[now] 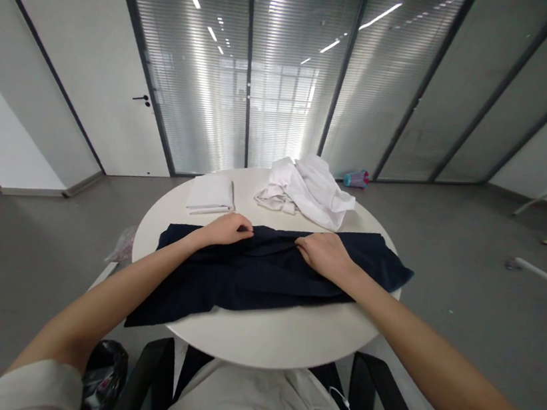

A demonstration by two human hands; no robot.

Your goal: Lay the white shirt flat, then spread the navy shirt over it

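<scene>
Navy cloth (264, 278) laid across round white desk (260, 341); far edge pinched in grip of left hand (226, 228) and right hand (326, 252). Step judged as straightening; even tension, careful edge alignment called for next.

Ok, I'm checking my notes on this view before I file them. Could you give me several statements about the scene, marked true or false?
1. The left hand and the right hand are both on the dark blue cloth. True.
2. A folded white cloth and a crumpled white cloth lie on the far side of the dark blue cloth from the person. True.
3. The folded white cloth is to the right of the crumpled one. False: it is to the left.
4. The dark blue cloth lies wholly within the tabletop. False: it reaches past the edge on both sides.
5. The tabletop is black. False: it is white.
6. The tabletop has a curved edge. True.
</scene>
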